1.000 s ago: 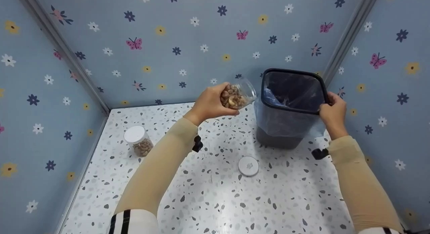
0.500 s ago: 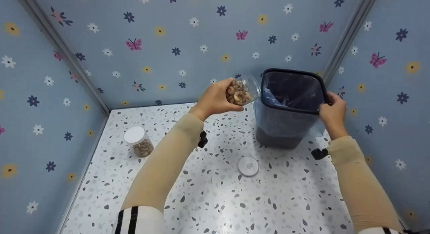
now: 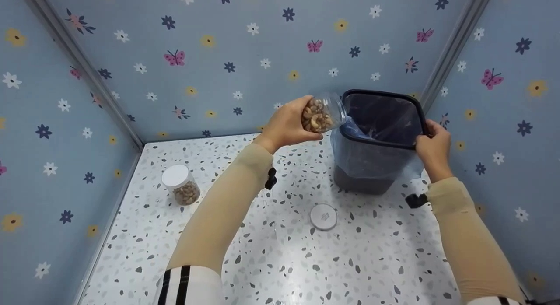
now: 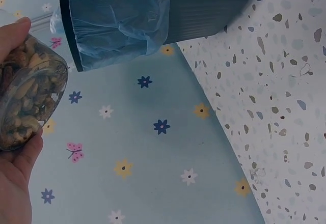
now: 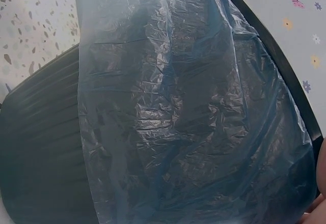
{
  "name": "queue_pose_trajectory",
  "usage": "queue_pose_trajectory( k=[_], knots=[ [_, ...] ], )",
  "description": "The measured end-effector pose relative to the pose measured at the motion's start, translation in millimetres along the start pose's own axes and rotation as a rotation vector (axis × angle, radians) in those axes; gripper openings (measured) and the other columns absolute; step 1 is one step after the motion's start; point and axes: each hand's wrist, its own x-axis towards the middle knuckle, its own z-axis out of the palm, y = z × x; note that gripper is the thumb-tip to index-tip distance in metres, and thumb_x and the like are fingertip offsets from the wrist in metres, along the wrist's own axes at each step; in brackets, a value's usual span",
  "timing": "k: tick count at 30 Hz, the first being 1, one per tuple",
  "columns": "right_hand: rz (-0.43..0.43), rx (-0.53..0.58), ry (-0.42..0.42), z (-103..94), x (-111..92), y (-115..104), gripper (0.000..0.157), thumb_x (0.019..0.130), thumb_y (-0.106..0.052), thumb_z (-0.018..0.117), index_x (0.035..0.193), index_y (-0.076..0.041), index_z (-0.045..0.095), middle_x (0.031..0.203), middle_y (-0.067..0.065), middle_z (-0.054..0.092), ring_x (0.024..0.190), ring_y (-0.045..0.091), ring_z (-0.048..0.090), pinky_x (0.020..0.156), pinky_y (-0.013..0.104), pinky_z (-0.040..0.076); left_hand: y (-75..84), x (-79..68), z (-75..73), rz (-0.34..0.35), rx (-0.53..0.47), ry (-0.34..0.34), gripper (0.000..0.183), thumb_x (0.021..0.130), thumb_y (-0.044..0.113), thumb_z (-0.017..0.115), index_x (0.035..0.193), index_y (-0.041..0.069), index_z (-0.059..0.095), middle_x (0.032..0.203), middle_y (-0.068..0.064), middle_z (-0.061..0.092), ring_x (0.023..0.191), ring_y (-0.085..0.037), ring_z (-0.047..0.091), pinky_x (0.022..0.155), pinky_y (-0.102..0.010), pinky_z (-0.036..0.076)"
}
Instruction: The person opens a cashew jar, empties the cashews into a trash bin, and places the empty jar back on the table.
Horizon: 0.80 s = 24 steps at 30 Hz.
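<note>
My left hand (image 3: 286, 124) grips a clear jar (image 3: 323, 113) with no lid, tipped on its side, its mouth at the left rim of the trash can. Cashews (image 4: 23, 99) lie in the lower part of the jar. The dark trash can (image 3: 365, 185) stands on the table, lined with a translucent blue bag (image 3: 372, 158) folded down over its outside. My right hand (image 3: 435, 149) holds the can's black rim at the right corner. In the right wrist view the bag fills most of the picture, and only a bit of that hand shows at the edge.
A white lid (image 3: 323, 216) lies flat on the speckled table (image 3: 280, 252). At the left stands a second jar (image 3: 181, 184) of nuts with its white lid on. Flower-patterned walls (image 3: 245, 47) enclose the table at the back and both sides.
My left hand has carried the jar to the right and slightly up, bringing its mouth to the can's rim. My right hand has stayed on the rim.
</note>
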Motion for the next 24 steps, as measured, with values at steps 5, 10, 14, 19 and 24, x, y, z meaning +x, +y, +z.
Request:
queue_pose_trajectory(
  k=[5,10,14,19,24],
  knots=[
    [-0.013,-0.004,0.009,0.2,0.0,0.7,0.066,0.101,0.002,0.043,0.166,-0.005,0.042,0.163,0.018,0.054,0.145,0.03,0.054,0.113,0.035,0.046,3.6,3.4,4.8,0.022,0.026,0.002,0.093,0.079,0.034,0.096,0.156,0.006,0.051,0.139,-0.01,0.067,0.124,-0.025,0.066,0.113,-0.039,0.054],
    [-0.011,-0.013,0.007,-0.1,-0.1,0.9,0.066,0.101,0.002,0.042,0.166,-0.005,0.042,0.163,0.018,0.054,0.146,0.031,0.054,0.114,0.036,0.046,9.6,7.8,10.4,0.008,0.041,-0.003,0.09,0.079,0.031,0.094,0.154,0.005,0.051,0.137,-0.011,0.066,0.121,-0.024,0.065,0.109,-0.039,0.056],
    [0.003,-0.006,-0.008,-1.2,-1.0,-0.1,0.068,0.1,0.001,0.042,0.168,-0.002,0.037,0.166,0.02,0.05,0.15,0.032,0.051,0.118,0.038,0.044,11.9,12.3,14.5,-0.003,0.065,-0.01,0.091,0.079,0.029,0.093,0.154,0.005,0.049,0.139,-0.011,0.064,0.122,-0.024,0.064,0.109,-0.038,0.055],
    [-0.001,-0.006,-0.005,-1.7,-1.4,-0.4,0.067,0.1,0.0,0.043,0.167,-0.001,0.039,0.164,0.02,0.051,0.148,0.032,0.051,0.117,0.039,0.044,13.8,17.0,16.3,-0.013,0.09,-0.027,0.092,0.08,0.029,0.094,0.155,0.006,0.047,0.144,-0.011,0.06,0.126,-0.024,0.061,0.112,-0.039,0.053],
    [-0.013,-0.017,0.002,-2.0,-2.5,0.4,0.065,0.1,0.0,0.043,0.166,-0.002,0.041,0.163,0.02,0.053,0.146,0.032,0.052,0.119,0.04,0.044,15.0,20.4,18.6,-0.011,0.09,-0.041,0.09,0.08,0.03,0.094,0.154,0.008,0.048,0.145,-0.009,0.059,0.125,-0.023,0.061,0.112,-0.037,0.053]
  ],
)
